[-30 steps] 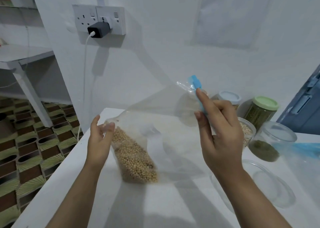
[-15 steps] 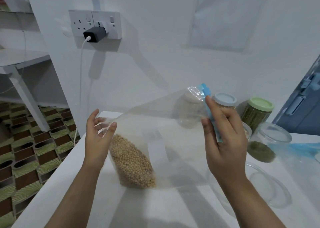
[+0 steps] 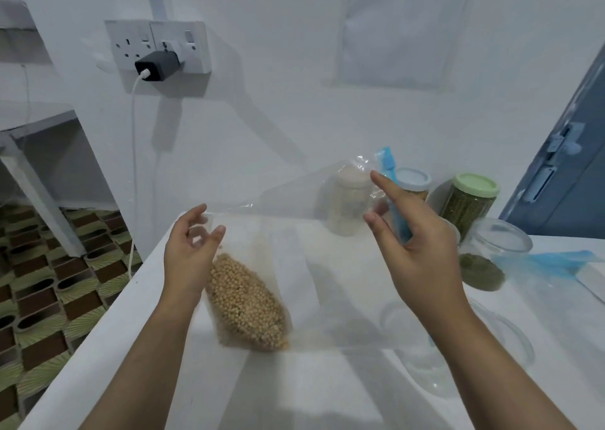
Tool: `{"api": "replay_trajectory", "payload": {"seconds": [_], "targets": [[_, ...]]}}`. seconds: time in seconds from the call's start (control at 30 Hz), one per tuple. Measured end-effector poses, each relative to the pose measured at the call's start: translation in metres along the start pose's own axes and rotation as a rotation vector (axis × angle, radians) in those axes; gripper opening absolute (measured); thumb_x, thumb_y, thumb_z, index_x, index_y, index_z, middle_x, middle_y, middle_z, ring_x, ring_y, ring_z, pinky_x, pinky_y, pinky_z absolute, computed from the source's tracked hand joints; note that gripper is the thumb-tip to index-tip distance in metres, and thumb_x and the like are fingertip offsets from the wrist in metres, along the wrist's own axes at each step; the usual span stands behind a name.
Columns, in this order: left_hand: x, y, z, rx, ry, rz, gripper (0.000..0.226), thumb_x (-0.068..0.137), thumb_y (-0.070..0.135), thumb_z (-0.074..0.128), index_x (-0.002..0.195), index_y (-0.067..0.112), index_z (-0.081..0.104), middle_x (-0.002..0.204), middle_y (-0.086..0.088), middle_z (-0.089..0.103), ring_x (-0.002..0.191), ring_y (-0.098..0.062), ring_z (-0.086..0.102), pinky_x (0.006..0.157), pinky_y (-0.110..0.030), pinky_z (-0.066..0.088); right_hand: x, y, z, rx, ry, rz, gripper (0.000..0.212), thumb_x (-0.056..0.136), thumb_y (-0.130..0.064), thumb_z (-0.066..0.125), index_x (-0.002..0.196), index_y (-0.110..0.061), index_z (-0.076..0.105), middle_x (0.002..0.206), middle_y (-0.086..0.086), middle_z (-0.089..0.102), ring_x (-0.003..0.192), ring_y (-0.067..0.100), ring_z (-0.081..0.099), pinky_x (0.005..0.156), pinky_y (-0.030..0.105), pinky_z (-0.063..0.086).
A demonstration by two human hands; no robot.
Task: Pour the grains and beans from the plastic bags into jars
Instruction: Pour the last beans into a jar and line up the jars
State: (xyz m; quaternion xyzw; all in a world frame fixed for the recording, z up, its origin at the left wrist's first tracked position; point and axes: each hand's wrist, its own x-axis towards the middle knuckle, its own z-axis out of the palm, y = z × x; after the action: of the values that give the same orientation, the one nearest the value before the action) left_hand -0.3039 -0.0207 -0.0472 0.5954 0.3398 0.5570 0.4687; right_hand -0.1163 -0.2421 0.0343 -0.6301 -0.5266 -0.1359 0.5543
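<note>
Between the hands, the plastic bag [image 3: 294,249] is stretched: beans [image 3: 247,302] by the left hand [image 3: 188,253] pinching a corner, blue seal [image 3: 393,194] gripped by the right hand [image 3: 415,253]

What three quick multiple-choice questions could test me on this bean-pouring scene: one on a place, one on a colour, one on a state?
1. Where do the beige beans sit in the clear plastic bag?
A. end nearer the left hand
B. end nearer the right hand
C. spread evenly

2. What colour is the lid of the jar of green beans?
A. red
B. light green
C. black

3. What is the right hand doing?
A. resting flat
B. pinching the bag's blue zip strip
C. lifting a jar

Answers: 1 A, beans heap by the left hand. 2 B, the lid is pale green. 3 B, fingers grip the strip.
</note>
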Motion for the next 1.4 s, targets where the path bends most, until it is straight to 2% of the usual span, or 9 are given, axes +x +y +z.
{"api": "replay_trajectory", "payload": {"seconds": [0.17,0.3,0.57,0.73,0.83,0.93,1.17,1.3,1.4], "targets": [[0.004,0.02,0.015,-0.008,-0.04,0.084,0.043,0.087,0.013,0.074,0.122,0.032,0.059,0.112,0.007,0.055,0.088,0.003,0.053,0.084,-0.013,0.048,0.002,0.001,-0.016,-0.011,0.039,0.048,0.046,0.096,-0.018,0.066,0.14,-0.025,0.054,0.096,-0.017,0.06,0.095,0.002,0.058,0.085,0.011,0.043],[0.013,0.039,0.031,0.004,-0.086,0.182,0.047,0.084,0.014,0.077,0.116,0.042,0.058,0.119,-0.001,0.053,0.096,-0.007,0.052,0.087,-0.017,0.049,0.009,0.003,-0.033,-0.02,0.097,0.08,0.045,0.094,-0.026,0.065,0.138,-0.027,0.056,0.097,-0.018,0.061,0.097,0.002,0.058,0.088,0.02,0.047],[0.031,0.077,0.072,-0.035,-0.107,0.295,0.044,0.088,0.013,0.073,0.127,0.027,0.056,0.116,-0.001,0.053,0.092,-0.007,0.05,0.083,-0.016,0.05,0.026,0.025,-0.067,0.102,0.2,0.173,0.043,0.094,-0.021,0.068,0.136,-0.028,0.059,0.092,-0.012,0.061,0.086,0.005,0.057,0.094,0.041,0.05],[0.039,0.093,0.093,-0.025,-0.108,0.36,0.045,0.088,0.017,0.075,0.126,0.029,0.055,0.117,-0.001,0.052,0.091,-0.004,0.05,0.086,-0.022,0.05,0.027,0.038,-0.079,0.175,0.26,0.199,0.041,0.094,-0.022,0.068,0.134,-0.029,0.06,0.091,-0.013,0.059,0.084,0.005,0.057,0.087,0.036,0.053],[0.041,0.101,0.1,0.017,-0.141,0.428,0.048,0.087,0.018,0.076,0.128,0.031,0.053,0.116,0.006,0.05,0.092,0.001,0.05,0.089,-0.027,0.051,0.025,0.041,-0.083,0.18,0.276,0.171,0.042,0.093,-0.027,0.068,0.133,-0.029,0.059,0.1,-0.014,0.062,0.093,0.006,0.061,0.098,0.04,0.053],[0.041,0.108,0.105,0.055,-0.165,0.479,0.052,0.086,0.018,0.077,0.128,0.034,0.05,0.115,0.015,0.047,0.095,0.001,0.05,0.09,-0.023,0.049,0.028,0.044,-0.085,0.183,0.288,0.155,0.042,0.092,-0.032,0.066,0.133,-0.03,0.057,0.106,-0.01,0.062,0.095,0.005,0.06,0.102,0.039,0.051],[0.046,0.125,0.11,0.084,-0.131,0.524,0.052,0.087,0.014,0.075,0.133,0.026,0.051,0.12,0.005,0.045,0.092,0.004,0.049,0.088,-0.018,0.049,0.043,0.047,-0.086,0.232,0.311,0.119,0.041,0.094,-0.035,0.066,0.134,-0.03,0.058,0.097,-0.015,0.06,0.091,0.006,0.059,0.095,0.031,0.05],[0.05,0.132,0.111,0.075,-0.139,0.532,0.051,0.088,0.017,0.075,0.132,0.026,0.052,0.115,0.012,0.046,0.092,0.003,0.049,0.089,-0.021,0.049,0.032,0.058,-0.088,0.243,0.313,0.135,0.04,0.094,-0.033,0.065,0.134,-0.032,0.057,0.089,-0.011,0.056,0.084,0.009,0.055,0.088,0.032,0.051],[0.051,0.135,0.111,0.071,-0.157,0.547,0.05,0.088,0.019,0.075,0.131,0.028,0.052,0.116,0.009,0.047,0.093,0.002,0.049,0.09,-0.024,0.049,0.022,0.066,-0.091,0.261,0.304,0.15,0.038,0.095,-0.028,0.065,0.132,-0.032,0.057,0.088,-0.006,0.054,0.082,0.012,0.053,0.086,0.037,0.05]]}}
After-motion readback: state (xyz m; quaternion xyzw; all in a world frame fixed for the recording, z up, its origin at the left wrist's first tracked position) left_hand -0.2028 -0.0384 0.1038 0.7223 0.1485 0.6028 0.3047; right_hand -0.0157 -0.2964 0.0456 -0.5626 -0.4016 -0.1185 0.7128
